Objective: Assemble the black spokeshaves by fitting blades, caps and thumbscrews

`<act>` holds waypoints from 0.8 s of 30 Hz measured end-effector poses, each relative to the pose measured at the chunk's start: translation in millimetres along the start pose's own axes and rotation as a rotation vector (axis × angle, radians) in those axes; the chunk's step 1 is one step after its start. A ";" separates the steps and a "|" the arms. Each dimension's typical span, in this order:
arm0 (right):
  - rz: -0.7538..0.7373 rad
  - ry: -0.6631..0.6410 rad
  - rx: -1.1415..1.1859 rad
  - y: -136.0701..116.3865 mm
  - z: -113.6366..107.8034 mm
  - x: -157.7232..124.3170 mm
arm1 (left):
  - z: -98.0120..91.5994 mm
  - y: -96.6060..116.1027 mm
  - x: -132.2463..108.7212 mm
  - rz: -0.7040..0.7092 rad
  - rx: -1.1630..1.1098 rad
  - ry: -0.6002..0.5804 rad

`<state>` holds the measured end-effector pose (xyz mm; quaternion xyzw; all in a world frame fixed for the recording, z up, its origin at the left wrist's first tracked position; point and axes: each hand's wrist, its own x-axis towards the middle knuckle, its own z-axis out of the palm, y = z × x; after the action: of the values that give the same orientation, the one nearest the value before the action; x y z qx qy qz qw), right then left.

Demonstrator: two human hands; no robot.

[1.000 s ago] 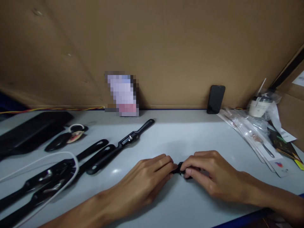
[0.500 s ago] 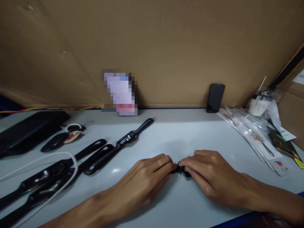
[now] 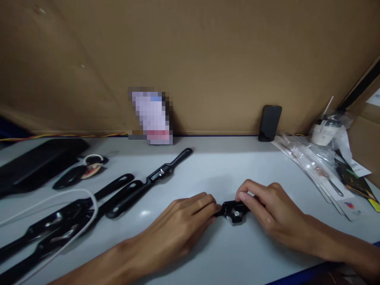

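Between my hands, low over the grey table, is a black spokeshave (image 3: 236,214) with a silvery screw and blade at its middle. My left hand (image 3: 184,221) wraps its fingers around the left handle, hiding most of it. My right hand (image 3: 274,215) pinches the right side of the tool with thumb and fingers, covering that handle. Another spokeshave (image 3: 160,173) lies diagonally on the table left of centre. Two more spokeshaves (image 3: 61,219) lie side by side nearer the left edge, with a white cable (image 3: 92,198) across them.
A black case (image 3: 41,164) and a key fob with ring (image 3: 71,176) lie at the left. A phone (image 3: 269,123) leans on the cardboard wall (image 3: 208,59), right of a blurred upright item (image 3: 154,114). Plastic-wrapped packages (image 3: 320,174) and a cup (image 3: 325,132) stand at the right.
My right hand has slid right along the spokeshave, from its middle to its right side, uncovering the screw and blade. My left hand has stayed in place.
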<state>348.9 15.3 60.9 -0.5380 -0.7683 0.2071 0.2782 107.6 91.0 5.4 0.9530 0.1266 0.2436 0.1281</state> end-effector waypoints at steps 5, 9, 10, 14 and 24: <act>0.070 0.002 0.108 0.6 -3.7 6.4 | -0.4 -1.2 0.3 -0.003 -0.012 -0.005; 0.084 -0.051 0.063 6.6 2.9 6.4 | 0.5 -1.6 -1.1 -0.004 -0.010 -0.010; 0.083 -0.060 0.057 7.1 4.4 6.0 | 0.9 -1.7 -1.6 -0.005 -0.010 -0.012; 0.051 -0.096 0.012 4.6 2.2 3.7 | 1.7 -1.9 -2.1 -0.007 -0.006 -0.013; -0.016 -0.446 -0.435 3.5 -16.7 5.8 | 1.3 -0.8 -2.3 -0.019 -0.019 -0.024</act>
<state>360.7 22.3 72.7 -0.5203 -0.8408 0.1485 -0.0172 106.1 90.7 3.0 0.9534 0.1318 0.2318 0.1410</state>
